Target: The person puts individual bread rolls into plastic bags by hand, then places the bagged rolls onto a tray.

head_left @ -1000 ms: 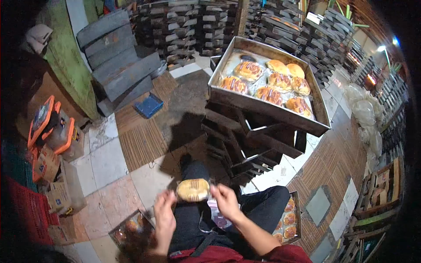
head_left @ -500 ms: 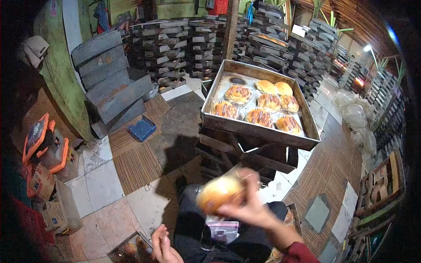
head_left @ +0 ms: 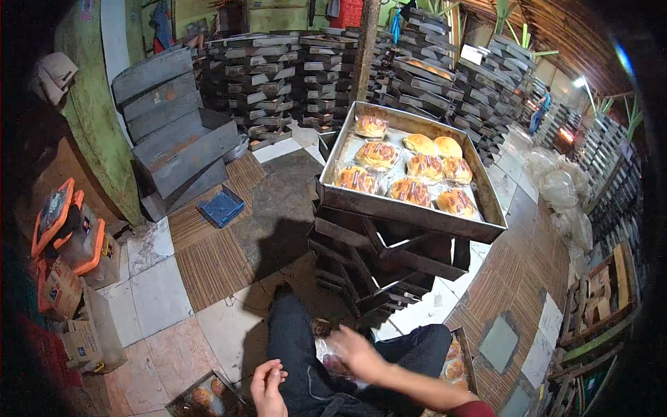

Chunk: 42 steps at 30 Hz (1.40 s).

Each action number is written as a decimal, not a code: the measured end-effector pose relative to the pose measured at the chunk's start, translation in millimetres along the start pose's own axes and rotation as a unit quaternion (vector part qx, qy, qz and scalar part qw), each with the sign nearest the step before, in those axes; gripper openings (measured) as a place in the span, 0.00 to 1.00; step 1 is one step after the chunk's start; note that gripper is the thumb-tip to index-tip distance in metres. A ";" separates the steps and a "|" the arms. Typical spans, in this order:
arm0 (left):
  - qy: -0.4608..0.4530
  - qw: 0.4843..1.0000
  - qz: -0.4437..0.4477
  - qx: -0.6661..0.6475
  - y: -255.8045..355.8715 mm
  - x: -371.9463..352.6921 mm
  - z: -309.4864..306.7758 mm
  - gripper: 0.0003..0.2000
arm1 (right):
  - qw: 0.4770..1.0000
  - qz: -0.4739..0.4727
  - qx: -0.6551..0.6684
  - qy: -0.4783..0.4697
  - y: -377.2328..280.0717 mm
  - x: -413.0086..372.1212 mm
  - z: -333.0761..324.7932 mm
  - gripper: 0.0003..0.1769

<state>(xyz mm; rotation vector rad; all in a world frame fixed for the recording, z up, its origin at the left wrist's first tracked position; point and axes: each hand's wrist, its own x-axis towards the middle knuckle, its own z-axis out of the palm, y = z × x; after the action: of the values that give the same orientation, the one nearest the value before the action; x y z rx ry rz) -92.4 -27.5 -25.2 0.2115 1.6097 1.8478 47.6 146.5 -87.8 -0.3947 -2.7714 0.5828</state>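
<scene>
My right hand [head_left: 358,356], smeared by motion, is low over my lap at the clear plastic packets [head_left: 332,356]; what its fingers hold, if anything, cannot be made out. To its left, my left hand [head_left: 269,389] hovers with loosely bent fingers apart and nothing visible in them. Ahead, a deep metal tray [head_left: 410,217] rests on a stack of dark trays. Inside it lie several glazed buns [head_left: 410,191] in clear wrap. One wrapped bun [head_left: 371,126] sits in the tray's far left corner, and two plain-topped buns [head_left: 421,144] are near the back.
Trays of buns stand low at the left [head_left: 208,397] and right [head_left: 455,365] of my legs. A blue crate [head_left: 221,207] is on the tiled floor. Orange-lidded boxes [head_left: 90,247] are at left. Stacked trays [head_left: 260,83] line the back; a distant person [head_left: 539,111] stands far right.
The bun that was in my right hand is gone from it, and a wrapped bun now occupies the tray's far left corner. My right hand has dropped toward my lap.
</scene>
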 end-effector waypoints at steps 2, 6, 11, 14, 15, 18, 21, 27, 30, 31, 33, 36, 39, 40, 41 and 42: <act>-0.043 0.999 -0.020 0.023 -6.7 5.8 2.2 0.10 | 0.985 0.000 -0.147 -0.089 -3.2 -55.1 53.9 0.28; -0.108 0.992 -0.062 0.001 -40.2 13.7 24.5 0.08 | 0.971 0.006 -0.152 -0.184 -13.8 -90.1 70.6 0.29; -0.144 0.983 -0.106 -0.050 -22.9 -2.0 46.3 0.07 | 0.967 0.166 -0.016 -0.193 -19.0 -71.4 34.8 0.11; -0.187 0.966 -0.168 -0.051 -28.4 -8.5 38.6 0.08 | 0.933 0.231 0.088 -0.262 7.1 -80.2 52.9 0.08; -0.195 0.934 -0.280 -0.103 -28.4 -10.4 35.2 0.09 | 0.952 0.235 0.096 -0.172 1.8 -63.7 34.9 0.08; -0.161 0.797 -0.531 -0.236 -53.9 -6.1 21.0 0.44 | 0.965 0.198 0.160 0.069 -18.1 -14.9 -25.3 0.04; -0.296 0.571 -0.485 -0.592 -89.4 19.8 -5.2 0.53 | 0.989 -0.055 0.122 -0.069 -53.4 -16.7 -46.3 0.08; -0.458 0.810 -0.275 -0.243 2.1 70.0 -2.3 0.22 | 0.978 -0.175 -0.076 -0.079 -49.6 -3.9 -136.7 0.06; -0.433 0.858 -0.266 -0.081 27.3 78.2 5.3 0.15 | 0.969 -0.210 -0.125 -0.030 -41.2 19.3 -181.3 0.06; -0.402 0.881 -0.225 -0.107 28.8 70.7 17.8 0.08 | 0.968 -0.210 -0.140 0.003 -39.2 26.7 -194.0 0.06; -0.359 0.918 -0.141 -0.093 25.3 66.9 29.0 0.06 | 0.960 -0.218 -0.157 0.074 -33.9 41.0 -211.6 0.07; -0.163 0.981 -0.056 -0.089 39.8 73.9 48.2 0.17 | 0.947 -0.156 -0.040 0.278 -8.4 48.6 -219.2 0.05; -0.109 0.964 -0.026 -0.242 2.3 110.8 54.3 0.19 | 0.852 0.025 -0.328 0.407 15.7 88.2 -245.6 0.16; -0.123 0.944 -0.040 -0.302 -9.3 118.4 57.2 0.20 | 0.846 0.086 -0.371 0.373 34.9 94.0 -247.5 0.20; -0.126 0.929 -0.077 -0.339 -17.1 124.4 59.3 0.20 | 0.878 0.123 -0.364 0.284 64.1 83.9 -244.5 0.21; -0.081 0.934 -0.119 -0.328 -28.5 133.6 59.7 0.19 | 0.901 0.158 -0.353 0.194 72.0 86.3 -244.1 0.22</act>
<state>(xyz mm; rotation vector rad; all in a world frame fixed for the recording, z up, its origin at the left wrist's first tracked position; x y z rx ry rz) -152.3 98.4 -77.9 -0.1224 0.7990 1.9988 62.2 322.6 114.6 -0.9992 -2.4385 -0.4437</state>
